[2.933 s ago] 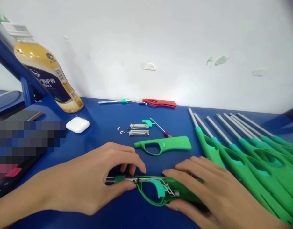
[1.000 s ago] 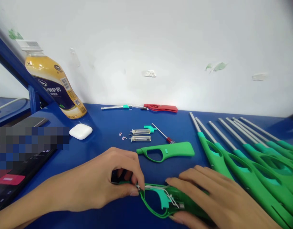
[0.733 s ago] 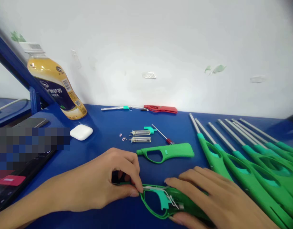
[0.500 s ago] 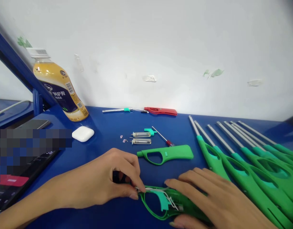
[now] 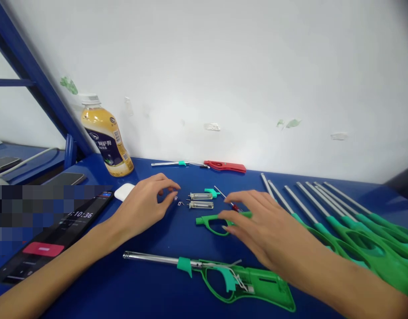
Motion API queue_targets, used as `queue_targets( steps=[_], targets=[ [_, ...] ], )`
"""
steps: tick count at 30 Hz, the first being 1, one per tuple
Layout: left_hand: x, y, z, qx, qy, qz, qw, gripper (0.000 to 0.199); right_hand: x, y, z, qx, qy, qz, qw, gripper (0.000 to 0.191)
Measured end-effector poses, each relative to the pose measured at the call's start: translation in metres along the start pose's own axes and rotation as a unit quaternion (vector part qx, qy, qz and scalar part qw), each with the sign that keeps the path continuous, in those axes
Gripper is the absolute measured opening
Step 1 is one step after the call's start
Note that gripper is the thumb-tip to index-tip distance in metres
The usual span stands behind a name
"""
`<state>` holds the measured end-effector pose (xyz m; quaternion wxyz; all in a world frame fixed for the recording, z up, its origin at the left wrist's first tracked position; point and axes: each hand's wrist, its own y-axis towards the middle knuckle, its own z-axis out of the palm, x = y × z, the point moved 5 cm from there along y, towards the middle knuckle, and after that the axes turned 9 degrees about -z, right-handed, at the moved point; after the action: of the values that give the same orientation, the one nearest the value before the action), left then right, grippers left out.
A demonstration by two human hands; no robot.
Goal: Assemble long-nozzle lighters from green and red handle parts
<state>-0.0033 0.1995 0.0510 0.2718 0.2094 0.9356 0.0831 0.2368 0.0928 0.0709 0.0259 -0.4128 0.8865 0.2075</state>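
On our blue tabletop we've got, at L, a yellow btl., white case & dark phone; mid, tiny bits, 2 clear tubes, green shell & open green lighter; R, green lighters.

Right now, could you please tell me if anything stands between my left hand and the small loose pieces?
Nothing visible does: the small pieces lie beside your left hand, and the clear tubes lie beyond them.
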Motion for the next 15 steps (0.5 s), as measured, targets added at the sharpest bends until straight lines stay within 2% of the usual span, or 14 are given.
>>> queue_targets(
  steps=[4, 7, 12, 15],
  targets=[
    [0.005, -0.001, 0.004, 0.028, 0.034, -0.012, 0.999, 0.023, -0.003, 0.041, 0.011, 0.048, -0.03, -0.056, 0.997, 0.015],
    [0.002, -0.003, 0.006, 0.045, 0.04, -0.011, 0.998, 0.022, -0.007, 0.06, 0.023, 0.075, -0.062, -0.053, 0.994, 0.019],
    [0.001, -0.005, 0.009, 0.061, 0.046, -0.014, 0.997, 0.023, -0.009, 0.071, 0.041, 0.109, -0.089, -0.05, 0.989, 0.028],
    [0.003, -0.005, 0.014, 0.074, 0.055, -0.013, 0.996, 0.023, -0.006, 0.071, 0.044, 0.119, -0.092, -0.067, 0.986, 0.03]
  ],
)
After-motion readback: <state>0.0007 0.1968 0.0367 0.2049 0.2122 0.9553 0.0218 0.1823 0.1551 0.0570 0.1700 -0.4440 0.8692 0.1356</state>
